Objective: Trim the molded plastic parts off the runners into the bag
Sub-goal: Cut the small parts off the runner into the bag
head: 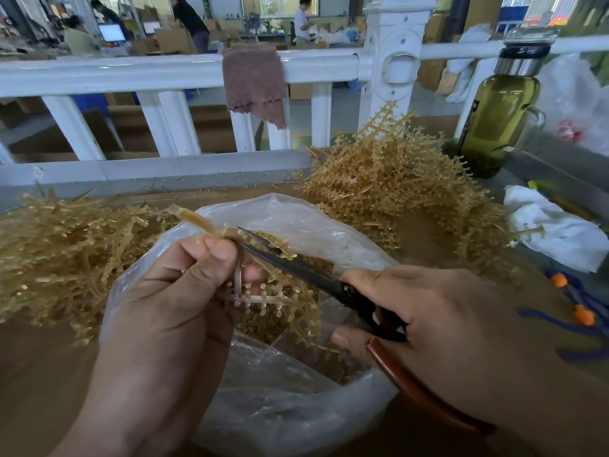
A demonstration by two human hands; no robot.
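Both hands busy over the bag. Left hand (171, 291) pinches a runner (194, 219) by its stem, thumb on top, with its branches and small parts hanging over the open mouth of the clear plastic bag (296, 219). Right hand (428, 311) grips scissors (296, 268), blades parted slightly, tips at the runner beside the left thumb. Bag sits on the brown table (49, 374) directly under the hands, amber bits inside. Left of bag: pile of stripped-looking runners (66, 258). Behind, right: taller pile of branched runners (395, 186). Further right: white rag (553, 232), blue cord (583, 315) with orange beads. Green bottle (501, 120) stands beyond that pile by the white railing (131, 70); brownish cloth (253, 80) draped over the top rail.
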